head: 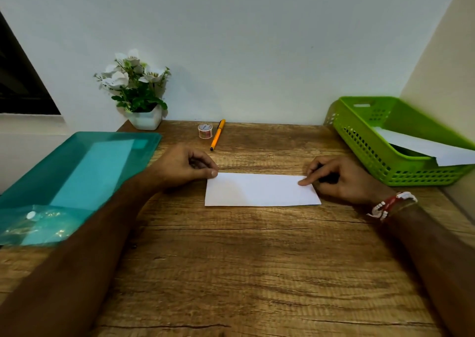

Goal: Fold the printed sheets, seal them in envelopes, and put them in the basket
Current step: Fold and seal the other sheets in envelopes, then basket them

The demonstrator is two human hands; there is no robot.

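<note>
The left hand [185,166] pinches the folded sheet [259,190], far-left corner; right hand [340,180] fingertip-presses far-right.

Counter [231,259]: sheet [259,190] at centre. Folder [77,172] at 9 o'clock. Potted plant [138,92] at 11 o'clock, by the wall. Tape roll [205,131] and pen [217,135] at 12 o'clock, tape left of pen. Basket [380,157] at 2 o'clock, envelope [424,144] inside.

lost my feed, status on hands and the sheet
Left hand pinches folded sheet at top left corner. Right hand presses its right end, forefinger down. Nothing between sheet and basket.
</note>
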